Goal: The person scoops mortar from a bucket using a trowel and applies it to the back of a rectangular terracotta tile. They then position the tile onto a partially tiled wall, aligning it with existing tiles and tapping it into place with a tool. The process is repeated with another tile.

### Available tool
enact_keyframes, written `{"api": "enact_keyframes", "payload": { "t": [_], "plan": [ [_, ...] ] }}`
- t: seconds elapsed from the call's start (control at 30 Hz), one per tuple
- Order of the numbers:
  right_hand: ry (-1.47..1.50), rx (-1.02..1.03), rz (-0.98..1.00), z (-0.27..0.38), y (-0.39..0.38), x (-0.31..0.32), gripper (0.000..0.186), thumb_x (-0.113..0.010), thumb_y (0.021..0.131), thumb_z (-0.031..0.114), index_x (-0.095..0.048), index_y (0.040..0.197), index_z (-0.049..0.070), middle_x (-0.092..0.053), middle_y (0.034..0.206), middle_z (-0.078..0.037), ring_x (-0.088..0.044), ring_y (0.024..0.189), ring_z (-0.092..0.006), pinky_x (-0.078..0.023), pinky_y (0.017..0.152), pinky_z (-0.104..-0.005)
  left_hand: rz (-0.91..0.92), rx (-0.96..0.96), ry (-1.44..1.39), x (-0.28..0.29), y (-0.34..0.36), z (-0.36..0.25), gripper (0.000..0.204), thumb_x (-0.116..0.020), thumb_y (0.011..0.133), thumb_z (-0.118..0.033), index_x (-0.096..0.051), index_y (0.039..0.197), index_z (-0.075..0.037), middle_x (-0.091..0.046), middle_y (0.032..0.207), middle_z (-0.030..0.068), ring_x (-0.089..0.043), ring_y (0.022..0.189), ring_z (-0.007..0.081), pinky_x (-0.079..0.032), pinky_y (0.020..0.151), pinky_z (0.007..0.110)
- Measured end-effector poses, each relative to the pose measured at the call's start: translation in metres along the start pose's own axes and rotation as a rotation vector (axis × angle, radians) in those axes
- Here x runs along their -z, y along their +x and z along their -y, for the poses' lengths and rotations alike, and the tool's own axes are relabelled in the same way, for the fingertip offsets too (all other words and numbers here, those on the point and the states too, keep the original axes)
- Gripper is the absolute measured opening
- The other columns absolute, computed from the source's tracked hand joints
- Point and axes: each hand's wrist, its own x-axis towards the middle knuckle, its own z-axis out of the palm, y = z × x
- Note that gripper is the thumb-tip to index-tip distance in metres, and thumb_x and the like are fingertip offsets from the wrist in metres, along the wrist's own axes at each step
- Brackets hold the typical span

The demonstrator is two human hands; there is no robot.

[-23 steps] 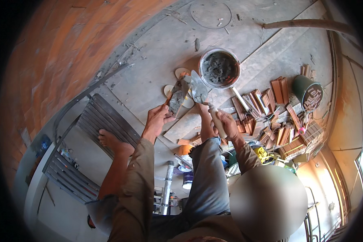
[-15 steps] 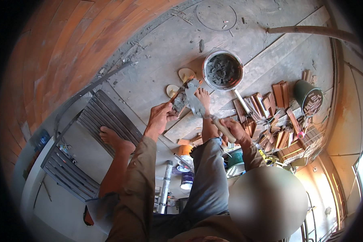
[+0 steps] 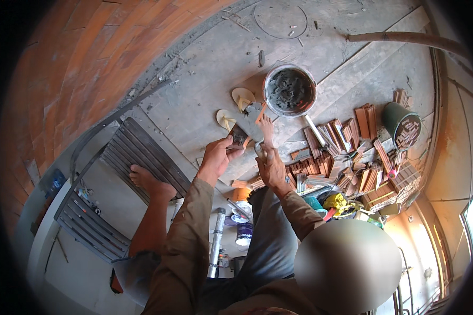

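Head view: the right hand (image 3: 271, 170), closed round a mortar-smeared grey trowel (image 3: 251, 126), has swung its blade over the reddish-brown clay strip (image 3: 238, 137) clamped in the left hand (image 3: 218, 159), apparently covering most of it.

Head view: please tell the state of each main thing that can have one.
Long reddish-brown tile: held, partly covered
Grey wide-bladed trowel: held across tile
Left bare hand: gripping tile
Right bare hand: gripping trowel
Round pale-rimmed bucket: open, containing grey mortar
Round dark-green bucket: open, containing reddish-brown pieces
Flat cream sandals: unworn
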Motion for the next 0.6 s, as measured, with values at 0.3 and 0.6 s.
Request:
{"api": "enact_keyframes", "payload": {
  "t": [0.3, 0.6],
  "plan": [
    [-0.092, -0.185, 0.101, -0.070, -0.063, 0.061, 0.036, -0.060, 0.091, 0.014, -0.050, 0.124, 0.005, -0.060, 0.105, -0.021, -0.062, 0.091, -0.0417, -0.050, 0.076, -0.0485, 0.007, -0.101, 0.124, 0.025, 0.008, -0.018, 0.025, -0.053, 0.100, -0.016, -0.061, 0.111, 0.005, -0.066, 0.096, 0.0104, -0.066, 0.085, 0.0203, -0.059, 0.078, 0.034],
    [0.858, -0.898, -0.015, -0.159, 0.070, 0.028, 0.048, -0.056, 0.094, 0.038, -0.061, 0.114, -0.006, -0.066, 0.088, -0.012, -0.066, 0.073, -0.0189, -0.052, 0.060, -0.0330, -0.101, -0.230, 0.321, 0.054, 0.012, 0.012, 0.028, -0.057, 0.100, -0.020, -0.062, 0.113, 0.004, -0.063, 0.091, 0.0058, -0.067, 0.080, 0.0188, -0.061, 0.072, 0.033]
  ]
}}
